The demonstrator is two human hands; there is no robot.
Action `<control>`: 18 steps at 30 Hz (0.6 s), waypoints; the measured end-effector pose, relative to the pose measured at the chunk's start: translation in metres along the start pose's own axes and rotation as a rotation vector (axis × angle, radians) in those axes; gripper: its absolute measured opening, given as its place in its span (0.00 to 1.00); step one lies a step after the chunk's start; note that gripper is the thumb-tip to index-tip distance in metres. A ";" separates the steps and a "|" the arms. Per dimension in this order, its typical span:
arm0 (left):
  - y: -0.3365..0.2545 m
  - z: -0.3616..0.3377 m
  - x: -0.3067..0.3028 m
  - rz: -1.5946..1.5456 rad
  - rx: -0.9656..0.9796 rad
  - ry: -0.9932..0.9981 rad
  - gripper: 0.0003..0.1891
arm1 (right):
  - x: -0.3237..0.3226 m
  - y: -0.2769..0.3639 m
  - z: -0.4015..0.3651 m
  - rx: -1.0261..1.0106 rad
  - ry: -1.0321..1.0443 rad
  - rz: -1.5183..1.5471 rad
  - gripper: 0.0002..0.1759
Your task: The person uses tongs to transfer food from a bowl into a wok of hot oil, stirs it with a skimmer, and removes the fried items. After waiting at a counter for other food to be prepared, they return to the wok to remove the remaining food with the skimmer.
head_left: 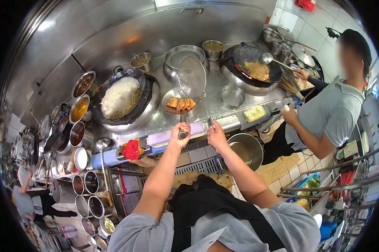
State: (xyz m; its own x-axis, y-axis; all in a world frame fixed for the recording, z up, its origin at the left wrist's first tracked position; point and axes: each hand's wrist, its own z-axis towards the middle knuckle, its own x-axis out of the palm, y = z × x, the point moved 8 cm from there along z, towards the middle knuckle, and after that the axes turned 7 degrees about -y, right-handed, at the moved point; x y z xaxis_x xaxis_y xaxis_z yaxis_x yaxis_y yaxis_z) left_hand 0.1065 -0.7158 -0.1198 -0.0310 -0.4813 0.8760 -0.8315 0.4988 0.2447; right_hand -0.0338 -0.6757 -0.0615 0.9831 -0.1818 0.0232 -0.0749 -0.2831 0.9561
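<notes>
Our left hand is closed on the handle of a strainer of fried pieces, held beside the wok, probably so oil drips onto the steel table. Our right hand grips a mesh skimmer tilted just above.

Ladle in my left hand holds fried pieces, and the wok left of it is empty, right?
Not empty: the head view shows the wok left of it full of pale, shredded-looking food. The ladle in the left hand does hold fried pieces.
</notes>
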 end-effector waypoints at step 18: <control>0.007 -0.019 -0.050 0.448 0.099 -0.358 0.17 | 0.023 -0.029 0.041 0.175 0.080 -0.005 0.23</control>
State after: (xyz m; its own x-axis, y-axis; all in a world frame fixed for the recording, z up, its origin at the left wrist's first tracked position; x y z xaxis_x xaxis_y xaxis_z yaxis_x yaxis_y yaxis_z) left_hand 0.1122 -0.6744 -0.1544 -0.5628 -0.4612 0.6860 -0.7415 0.6485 -0.1723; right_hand -0.0161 -0.7104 -0.1010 0.9932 -0.1061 0.0481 -0.0906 -0.4442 0.8913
